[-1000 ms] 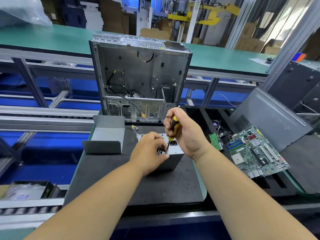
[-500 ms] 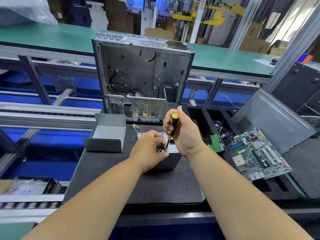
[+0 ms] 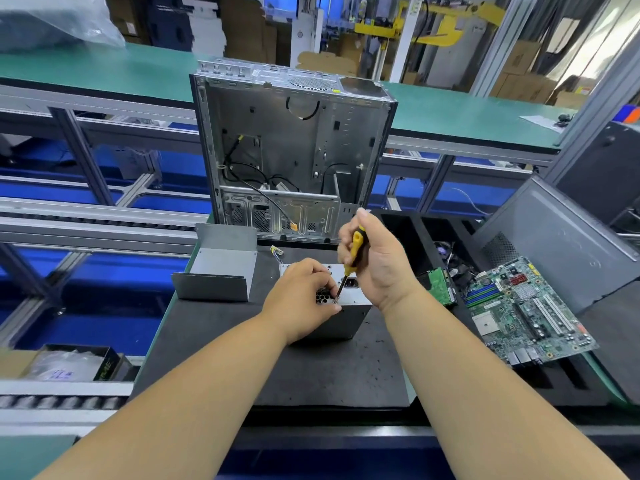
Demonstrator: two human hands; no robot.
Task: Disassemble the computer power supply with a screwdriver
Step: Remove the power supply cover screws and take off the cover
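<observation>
This is an electronics teardown line in a factory or warehouse. A gutted PC case (image 3: 292, 157) stands at 12 o'clock on a black mat (image 3: 311, 368), with a bare motherboard (image 3: 526, 311) at 3 o'clock. Roller conveyors (image 3: 59, 401) run at 9 o'clock, a long green bench (image 3: 467, 116) crosses behind, and cardboard boxes (image 3: 519, 74) stack up at 1 o'clock.

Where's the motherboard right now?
In the head view the motherboard lies flat at right, on the black foam tray, right of the right hand and beside the leaning grey side panel.
</observation>
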